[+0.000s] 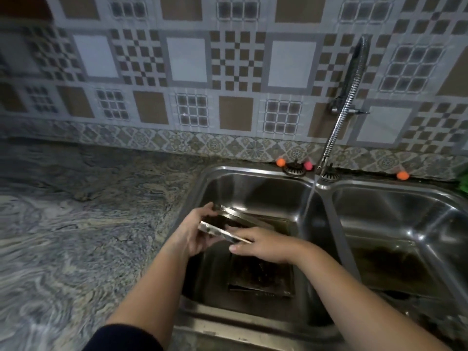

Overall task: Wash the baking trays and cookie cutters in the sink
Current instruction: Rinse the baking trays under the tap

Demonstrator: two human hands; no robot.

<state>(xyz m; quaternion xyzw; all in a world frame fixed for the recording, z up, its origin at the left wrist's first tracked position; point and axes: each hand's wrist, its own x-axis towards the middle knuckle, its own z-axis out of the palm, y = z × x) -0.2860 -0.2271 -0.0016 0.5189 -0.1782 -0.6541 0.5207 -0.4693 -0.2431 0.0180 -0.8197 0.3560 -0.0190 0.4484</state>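
A small metal baking tray [222, 228] is tilted over the left basin of the steel double sink [320, 188]. My left hand [195, 231] grips its left end, fingers curled round the rim. My right hand [263, 245] lies on its right side, fingers over the tray's inside and thumb along the near edge. Below them another dark, dirty tray [263, 277] lies flat on the basin floor. A further tray [273, 221] leans behind it. Water runs from the flexible tap [339, 122] into the left basin. No cookie cutters are visible.
The right basin [395, 249] holds dark murky water. A marbled stone counter [76, 224] stretches to the left. Orange and pink small balls [280, 162] sit along the sink's back edge. A patterned tiled wall rises behind.
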